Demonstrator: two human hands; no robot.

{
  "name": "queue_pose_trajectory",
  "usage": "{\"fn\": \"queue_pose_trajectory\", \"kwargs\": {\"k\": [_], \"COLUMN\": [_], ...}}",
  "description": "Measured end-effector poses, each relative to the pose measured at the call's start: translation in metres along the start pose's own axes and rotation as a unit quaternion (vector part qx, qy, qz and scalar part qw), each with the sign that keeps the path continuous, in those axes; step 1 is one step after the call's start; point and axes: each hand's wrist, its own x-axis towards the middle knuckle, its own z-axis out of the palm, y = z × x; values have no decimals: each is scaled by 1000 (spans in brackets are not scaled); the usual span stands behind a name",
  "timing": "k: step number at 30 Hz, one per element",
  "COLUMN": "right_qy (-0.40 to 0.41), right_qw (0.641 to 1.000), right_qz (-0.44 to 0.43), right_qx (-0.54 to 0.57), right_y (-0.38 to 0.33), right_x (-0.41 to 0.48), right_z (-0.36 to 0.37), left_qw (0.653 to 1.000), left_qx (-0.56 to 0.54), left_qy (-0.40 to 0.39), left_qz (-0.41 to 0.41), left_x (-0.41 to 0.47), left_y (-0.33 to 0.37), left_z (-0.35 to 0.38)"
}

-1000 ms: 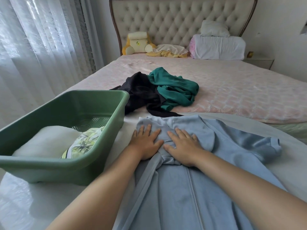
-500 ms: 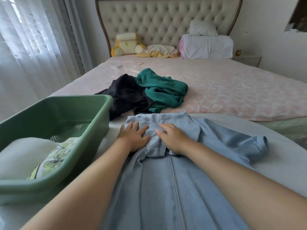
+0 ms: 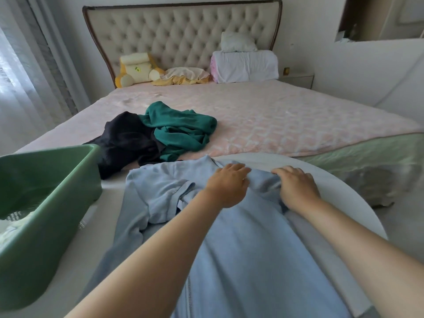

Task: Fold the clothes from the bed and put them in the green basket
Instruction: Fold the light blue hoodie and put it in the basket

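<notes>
Folding the blue jacket (image 3: 241,249) now, are they? Where is it lying?

It is lying spread on the white worktop (image 3: 332,203) at the foot of the bed (image 3: 298,125), zip facing up. The left hand (image 3: 226,187) is pressing flat near the collar, fingers straight and together. The right hand (image 3: 296,189) is curling its fingers over the shoulder edge, apparently gripping the cloth.

How far is the job getting on?

Partway, I'd judge. Some pale folded pieces (image 3: 9,228) are sitting in the green basket (image 3: 46,226) just left of the jacket. The jacket itself is lying long, not yet folded up, and a black garment (image 3: 124,143) and a teal garment (image 3: 181,129) are lying crumpled together on the bed.

Anything getting in the way?

Nothing is blocking the basket. A plush toy (image 3: 135,68) and pillows (image 3: 245,65) are sitting well apart, by the headboard.
</notes>
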Motion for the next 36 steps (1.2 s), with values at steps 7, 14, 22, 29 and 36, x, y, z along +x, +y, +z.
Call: {"fn": "queue_pose_trajectory", "kwargs": {"k": [7, 14, 22, 29, 36], "right_qy": [-8, 23, 85, 59, -155], "right_qw": [990, 973, 961, 924, 814], "right_qz": [132, 209, 119, 45, 20], "right_qx": [-44, 97, 233, 374, 560], "right_y": [31, 46, 2, -82, -123], "right_x": [4, 13, 13, 19, 16], "right_z": [5, -3, -27, -44, -57], "left_qw": [990, 971, 932, 803, 851], "left_qx": [13, 59, -336, -535, -394], "left_qy": [-135, -230, 49, 50, 35], "left_qz": [-21, -33, -125, -255, -346], "left_x": [20, 37, 23, -1, -25], "left_y": [42, 68, 44, -6, -60], "left_z": [35, 42, 15, -35, -42]}}
